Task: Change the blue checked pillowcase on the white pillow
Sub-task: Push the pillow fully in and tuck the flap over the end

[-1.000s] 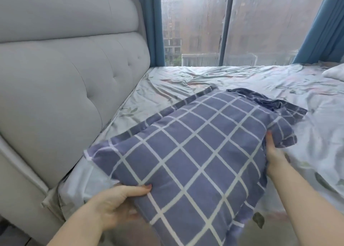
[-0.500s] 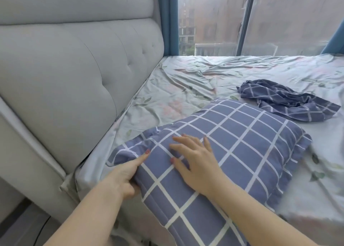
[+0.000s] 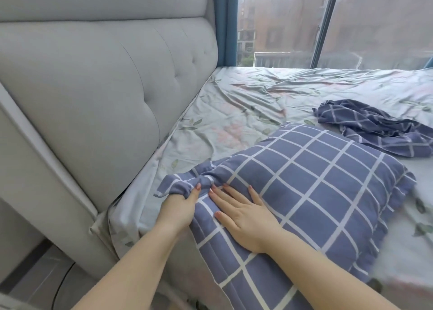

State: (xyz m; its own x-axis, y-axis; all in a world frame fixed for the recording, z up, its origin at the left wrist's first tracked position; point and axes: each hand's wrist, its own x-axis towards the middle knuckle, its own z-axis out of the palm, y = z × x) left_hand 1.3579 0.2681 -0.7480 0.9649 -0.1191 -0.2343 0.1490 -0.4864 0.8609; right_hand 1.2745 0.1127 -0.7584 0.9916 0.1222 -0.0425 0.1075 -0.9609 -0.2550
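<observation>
A pillow in a blue checked pillowcase (image 3: 316, 176) lies on the bed near the headboard. No white of the pillow shows. My left hand (image 3: 180, 204) grips the bunched corner of the pillowcase at the pillow's near left end. Flat on the pillow just right of that corner rests my right hand (image 3: 243, 213), fingers straight. A second blue checked pillowcase (image 3: 372, 126) lies crumpled on the sheet beyond the pillow, at the right.
The bed has a wrinkled pale floral sheet (image 3: 246, 112). A padded grey headboard (image 3: 98, 94) stands at the left. Behind the bed are a large window (image 3: 328, 23) and a blue curtain (image 3: 225, 23). Floor shows at the lower left.
The pillow went from held up in both hands to lying on the bed. My right hand moved onto its top, and my left hand now clutches the bunched corner.
</observation>
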